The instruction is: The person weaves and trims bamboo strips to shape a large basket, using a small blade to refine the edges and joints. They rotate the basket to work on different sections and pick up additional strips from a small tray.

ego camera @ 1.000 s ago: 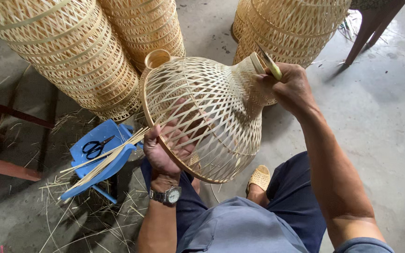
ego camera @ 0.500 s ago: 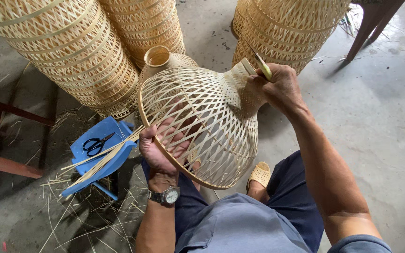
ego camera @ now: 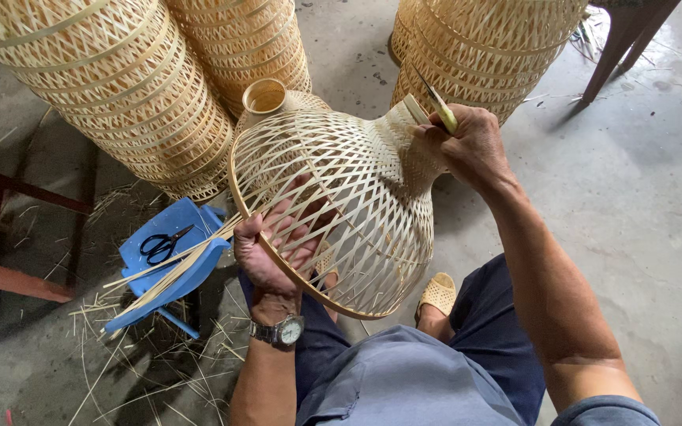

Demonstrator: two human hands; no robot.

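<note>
Woven lampshade: You are holding a bell-shaped bamboo lampshade (ego camera: 341, 197) over your lap. It is lying on its side, with the wide mouth facing you. Nothing is inside but your own fingers.
Left hand: Your left hand (ego camera: 274, 248) is reaching in at the wide rim. The fingers are curling inside the weave and the thumb is pressing on the rim, so this grip is closed tight on the shade.
Right hand: Your right hand (ego camera: 467, 146) is wrapping around the narrow neck. It is also pinching a small knife (ego camera: 438, 104) with a yellow handle.
Blue stool: A blue plastic stool (ego camera: 169, 264) is standing on the floor by your left knee. Black scissors (ego camera: 164, 244) and thin bamboo strips (ego camera: 163, 276) are lying on it.
Stacks: Tall stacks of woven shades (ego camera: 120, 87) are standing behind.
Change: The shade has been turning a little, and your left hand has been sliding along the rim.
</note>
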